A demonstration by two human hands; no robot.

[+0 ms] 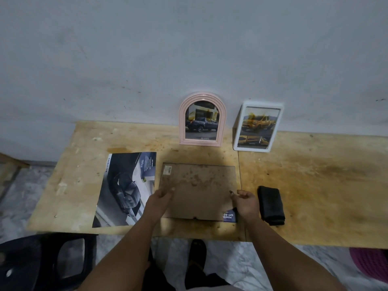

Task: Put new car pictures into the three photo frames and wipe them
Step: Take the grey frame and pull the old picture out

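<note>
A person stood at a stained wooden counter [315, 175] set against a pale wall, both bare forearms reaching forward from the bottom of the view. At the centre lay a flat rectangular frame backing board [197, 190], brown and blotched, face down. The left hand [161, 196] rested at the board's 8 o'clock edge, its grip curled over that edge with the fingers bent. The right hand [244, 199] sat at the board's 4 o'clock edge, its grip loosely curled, thumb and forefinger pinching the edge beside a small clip. A blue corner of a printed picture [230, 215] peeked out under the board at 5 o'clock.

At 9 o'clock from the board lay a large car picture [126, 187], a dark car on a grey page. At 3 o'clock lay a folded black cloth [270, 204], just beside the right hand. At 12 o'clock a pink arched frame [202, 120] leaned upright against the wall, showing a dark pickup. At 1 o'clock a white rectangular frame [257, 127] leaned there too, showing a yellow pickup.
</note>
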